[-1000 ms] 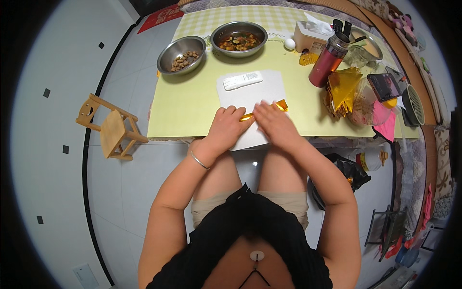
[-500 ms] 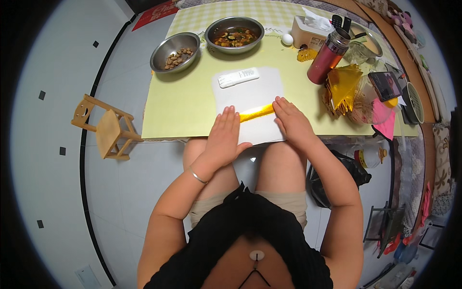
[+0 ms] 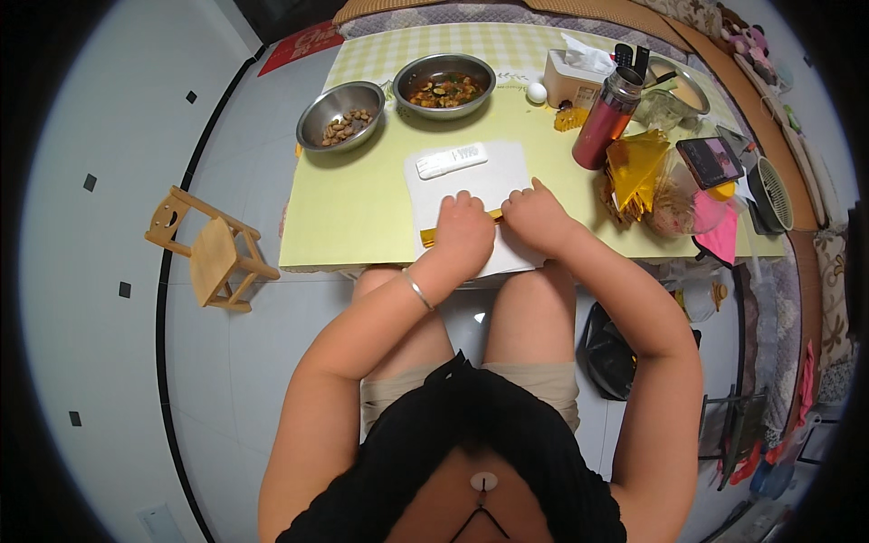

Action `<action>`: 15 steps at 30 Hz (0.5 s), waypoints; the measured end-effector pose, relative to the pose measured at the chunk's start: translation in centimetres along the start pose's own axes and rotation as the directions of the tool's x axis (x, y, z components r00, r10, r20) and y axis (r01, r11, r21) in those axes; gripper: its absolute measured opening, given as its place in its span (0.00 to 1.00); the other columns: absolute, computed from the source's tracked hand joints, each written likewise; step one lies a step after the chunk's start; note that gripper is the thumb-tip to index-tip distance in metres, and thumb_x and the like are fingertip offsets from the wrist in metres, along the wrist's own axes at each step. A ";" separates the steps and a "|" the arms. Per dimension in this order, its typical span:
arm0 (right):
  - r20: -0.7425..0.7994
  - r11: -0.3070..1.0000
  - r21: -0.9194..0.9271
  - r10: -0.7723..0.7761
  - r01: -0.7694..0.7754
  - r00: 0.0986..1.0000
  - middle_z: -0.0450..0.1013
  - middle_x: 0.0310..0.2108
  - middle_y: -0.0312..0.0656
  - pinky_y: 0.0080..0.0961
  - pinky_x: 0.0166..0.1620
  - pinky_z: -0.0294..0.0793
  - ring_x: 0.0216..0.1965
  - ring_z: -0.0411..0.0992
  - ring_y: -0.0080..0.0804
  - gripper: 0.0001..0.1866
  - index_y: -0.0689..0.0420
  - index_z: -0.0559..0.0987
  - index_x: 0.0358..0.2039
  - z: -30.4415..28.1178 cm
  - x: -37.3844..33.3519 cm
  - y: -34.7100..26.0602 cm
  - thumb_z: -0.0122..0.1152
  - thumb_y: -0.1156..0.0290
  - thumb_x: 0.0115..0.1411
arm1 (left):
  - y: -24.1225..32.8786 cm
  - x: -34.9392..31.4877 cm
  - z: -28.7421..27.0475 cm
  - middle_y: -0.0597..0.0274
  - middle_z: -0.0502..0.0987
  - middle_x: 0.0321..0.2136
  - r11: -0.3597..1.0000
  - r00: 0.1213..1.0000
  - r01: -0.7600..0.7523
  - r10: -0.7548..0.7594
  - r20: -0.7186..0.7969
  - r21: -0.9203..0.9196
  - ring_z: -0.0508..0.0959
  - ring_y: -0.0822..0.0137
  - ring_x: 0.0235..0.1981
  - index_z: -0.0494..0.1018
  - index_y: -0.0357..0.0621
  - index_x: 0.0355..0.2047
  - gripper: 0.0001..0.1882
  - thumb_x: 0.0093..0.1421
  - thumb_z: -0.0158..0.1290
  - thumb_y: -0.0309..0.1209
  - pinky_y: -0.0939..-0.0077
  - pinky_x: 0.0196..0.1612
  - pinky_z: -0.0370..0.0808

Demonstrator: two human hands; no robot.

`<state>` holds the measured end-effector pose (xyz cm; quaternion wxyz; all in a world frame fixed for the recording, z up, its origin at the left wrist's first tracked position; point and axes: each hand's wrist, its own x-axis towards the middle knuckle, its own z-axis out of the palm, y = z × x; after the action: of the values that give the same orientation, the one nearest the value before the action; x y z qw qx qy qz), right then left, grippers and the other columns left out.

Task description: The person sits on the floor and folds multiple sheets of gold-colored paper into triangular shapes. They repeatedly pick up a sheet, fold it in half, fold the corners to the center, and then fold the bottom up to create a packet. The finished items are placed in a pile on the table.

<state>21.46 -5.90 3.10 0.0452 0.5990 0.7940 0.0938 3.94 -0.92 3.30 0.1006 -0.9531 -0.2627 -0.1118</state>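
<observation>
A narrow folded strip of shiny gold foil paper [image 3: 428,237] lies over a white sheet [image 3: 502,262] at the table's near edge. My left hand [image 3: 466,233] has its fingers curled down on the strip, hiding most of its middle; one end pokes out to the left. My right hand [image 3: 534,217] is closed over the other end, thumb and fingers bent together. A short bit of gold shows between the two hands. Beyond them, on the same sheet, rests a slim white oblong packet [image 3: 452,160] with print on it.
Two steel bowls, one with peanuts [image 3: 348,127] and one with soupy food [image 3: 444,90], stand at the back left. To the right are a red flask [image 3: 606,122], a tissue box [image 3: 570,80], stacked gold foil [image 3: 638,172] and a phone [image 3: 709,163]. A small wooden chair [image 3: 214,258] stands left.
Both hands went from lying flat at the strip's ends to curled fingers gripping it, and they moved closer together. The left hand shifted right over the strip. The view tilted slightly.
</observation>
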 end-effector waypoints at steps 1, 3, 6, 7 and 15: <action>-0.017 0.998 0.055 0.027 -0.026 1.000 0.79 0.32 0.45 0.52 0.57 0.73 0.38 0.80 0.43 0.09 0.57 0.83 0.33 0.2 0.0 0.6 0.56 0.70 0.57 | 0.0 0.4 0.7 0.59 0.78 0.29 0.999 0.999 -0.029 0.028 0.020 0.022 0.74 0.58 0.38 0.82 0.45 0.24 0.07 0.53 0.56 0.33 0.61 0.43 0.68; -0.044 0.972 0.212 0.110 -0.098 0.993 0.79 0.35 0.45 0.51 0.59 0.72 0.41 0.79 0.46 0.10 0.57 0.82 0.37 -0.3 -0.4 1.2 0.57 0.69 0.57 | -0.1 1.7 0.3 0.59 0.79 0.28 0.994 0.994 -0.090 0.086 0.066 0.062 0.76 0.58 0.38 0.83 0.46 0.25 0.07 0.54 0.55 0.31 0.61 0.42 0.71; -0.170 0.830 0.516 0.342 -0.213 0.924 0.77 0.47 0.52 0.48 0.63 0.67 0.52 0.74 0.53 0.22 0.60 0.77 0.51 -0.9 -0.7 1.7 0.62 0.69 0.56 | -2.1 4.0 -1.5 0.59 0.82 0.28 0.998 0.992 -0.028 0.021 0.128 0.053 0.81 0.58 0.36 0.84 0.47 0.27 0.08 0.54 0.55 0.30 0.61 0.39 0.77; -0.261 0.751 0.622 0.465 -0.221 0.846 0.74 0.52 0.55 0.46 0.65 0.66 0.56 0.71 0.54 0.28 0.62 0.74 0.57 -0.5 -0.8 2.0 0.64 0.68 0.55 | -3.5 5.1 -2.5 0.56 0.83 0.31 0.999 0.996 -0.001 -0.004 0.091 0.052 0.84 0.56 0.35 0.84 0.47 0.28 0.08 0.55 0.54 0.30 0.60 0.37 0.80; -0.048 0.038 0.999 0.694 0.030 0.718 0.47 0.74 0.60 0.38 0.74 0.49 0.75 0.49 0.47 0.60 0.64 0.47 0.74 2.7 -1.2 3.7 0.77 0.65 0.49 | -10.2 6.4 -11.9 0.58 0.84 0.34 0.900 0.987 -0.149 0.113 -0.111 -0.410 0.83 0.54 0.40 0.85 0.49 0.35 0.10 0.55 0.58 0.23 0.63 0.42 0.81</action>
<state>25.78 -5.76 1.13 -0.6029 0.5992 0.4507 -0.2725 2.03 7.74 17.76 -0.0871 -0.9625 -0.1634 -0.1984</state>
